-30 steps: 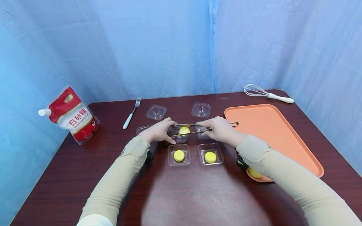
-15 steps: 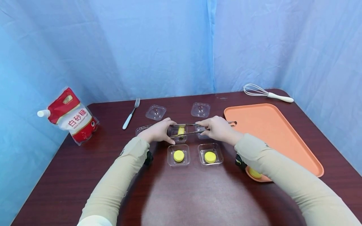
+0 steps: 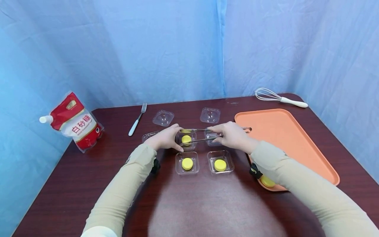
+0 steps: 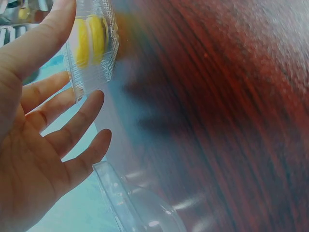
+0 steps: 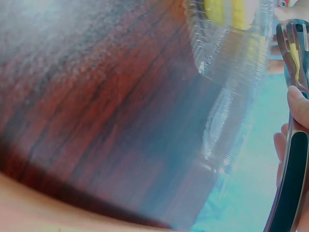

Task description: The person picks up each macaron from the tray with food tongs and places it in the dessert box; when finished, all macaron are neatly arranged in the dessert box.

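My right hand grips a pair of metal tongs, whose arms are spread over a clear plastic box. A yellow macaron lies in that box, below and between the tong arms, apparently loose. At the box's left side, my left hand holds it between thumb and fingers; the left wrist view has the macaron seen through the box wall. Nearer me stand two more clear boxes, each with a macaron inside. Another clear box is partly hidden behind my right hand.
Clear domed lids lie at the back, one partly behind my left hand. An orange tray on the right bears a yellow macaron by my right sleeve. A fork, a whisk and a red-white sugar bag lie farther out.
The macaron between the tong arms has tipped, dropped and now lies flat in the box. The tongs have spread and shifted slightly right with my right hand. My left hand stays put.
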`<state>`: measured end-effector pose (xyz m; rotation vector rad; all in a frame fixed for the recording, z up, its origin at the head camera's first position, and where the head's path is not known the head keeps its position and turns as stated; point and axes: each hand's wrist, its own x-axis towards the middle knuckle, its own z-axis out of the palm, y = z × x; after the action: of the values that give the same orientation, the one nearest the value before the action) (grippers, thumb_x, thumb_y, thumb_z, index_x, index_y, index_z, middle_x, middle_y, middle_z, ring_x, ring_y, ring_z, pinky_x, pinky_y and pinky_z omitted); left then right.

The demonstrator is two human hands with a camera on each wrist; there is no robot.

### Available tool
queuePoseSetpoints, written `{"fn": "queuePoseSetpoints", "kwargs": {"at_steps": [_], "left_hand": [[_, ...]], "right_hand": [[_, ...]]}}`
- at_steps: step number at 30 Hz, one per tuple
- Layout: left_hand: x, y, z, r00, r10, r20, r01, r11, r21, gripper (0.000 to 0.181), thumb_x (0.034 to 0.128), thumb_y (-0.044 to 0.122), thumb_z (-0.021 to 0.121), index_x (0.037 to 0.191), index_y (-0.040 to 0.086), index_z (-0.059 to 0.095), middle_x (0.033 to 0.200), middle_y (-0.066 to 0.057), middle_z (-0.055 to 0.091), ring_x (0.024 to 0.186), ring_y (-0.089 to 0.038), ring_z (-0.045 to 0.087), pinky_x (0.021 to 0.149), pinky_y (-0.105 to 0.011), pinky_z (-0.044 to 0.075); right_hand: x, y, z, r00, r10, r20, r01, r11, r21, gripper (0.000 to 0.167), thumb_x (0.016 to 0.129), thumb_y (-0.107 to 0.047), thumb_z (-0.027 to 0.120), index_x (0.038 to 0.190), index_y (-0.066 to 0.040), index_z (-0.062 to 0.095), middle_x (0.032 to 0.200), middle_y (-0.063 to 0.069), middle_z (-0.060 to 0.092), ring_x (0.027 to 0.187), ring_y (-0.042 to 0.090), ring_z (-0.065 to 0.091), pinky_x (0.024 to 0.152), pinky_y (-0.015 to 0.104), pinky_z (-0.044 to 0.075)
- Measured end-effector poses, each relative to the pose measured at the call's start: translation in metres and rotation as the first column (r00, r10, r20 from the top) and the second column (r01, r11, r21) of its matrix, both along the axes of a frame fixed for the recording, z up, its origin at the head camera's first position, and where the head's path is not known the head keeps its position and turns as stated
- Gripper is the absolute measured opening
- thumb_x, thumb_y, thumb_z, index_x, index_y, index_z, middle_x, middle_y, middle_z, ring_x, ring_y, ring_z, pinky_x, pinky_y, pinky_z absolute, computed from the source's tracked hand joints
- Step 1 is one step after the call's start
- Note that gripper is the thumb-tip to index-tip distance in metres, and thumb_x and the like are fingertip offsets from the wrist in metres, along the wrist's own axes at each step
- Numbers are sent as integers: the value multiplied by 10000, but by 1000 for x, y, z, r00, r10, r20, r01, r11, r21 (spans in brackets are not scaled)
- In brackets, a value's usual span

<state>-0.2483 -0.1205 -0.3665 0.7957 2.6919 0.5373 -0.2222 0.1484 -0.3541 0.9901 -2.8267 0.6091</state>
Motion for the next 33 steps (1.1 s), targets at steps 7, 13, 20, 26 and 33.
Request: {"fn": "queuePoseSetpoints", "kwargs": {"at_steps": [7,13,20,26,33], "left_hand": [[2,0,1,1000,-9,3,9,1000,-10,746,710,243,840,1329,2,501,1208,-134,494,1087,-240,520,1007,-377,421],[2,-1,1,1000,-12,0,12,1000,-9,743,714,247,837,1334,14,498,1212,-130,495,1076,-234,520,1003,-376,423],[3,-1,0,1000,-9,9,9,1000,-1,737,722,239,832,1337,14,495,1210,-126,493,1087,-236,520,1000,-377,427],[3,-1,0,1000,4,14,-4,1000,-6,740,724,237,831,1347,27,491,1218,-117,492,1078,-225,519,993,-370,432],[4,-1,0,1000,10,29,-10,1000,0,740,729,237,827,1352,28,486,1212,-113,490,1074,-222,517,983,-377,439]], "right_hand": [[9,11,15,999,-25,29,25,1000,-7,537,784,-149,770,1284,-58,596,1194,129,654,397,53,313,496,239,338],[13,28,21,1000,-16,-24,15,999,-28,527,788,-146,764,1282,-69,598,1169,127,667,409,34,313,534,254,373],[25,51,28,998,-47,-31,43,994,-104,515,777,-118,772,1262,-56,611,811,90,668,448,47,355,457,225,309],[37,74,31,993,-60,-103,46,991,-129,523,737,-68,795,1235,-64,636,1036,92,711,786,171,644,540,219,445],[53,100,33,984,-52,-173,28,990,-140,526,687,-34,817,1189,-73,664,930,26,718,763,135,631,512,193,403]]}}
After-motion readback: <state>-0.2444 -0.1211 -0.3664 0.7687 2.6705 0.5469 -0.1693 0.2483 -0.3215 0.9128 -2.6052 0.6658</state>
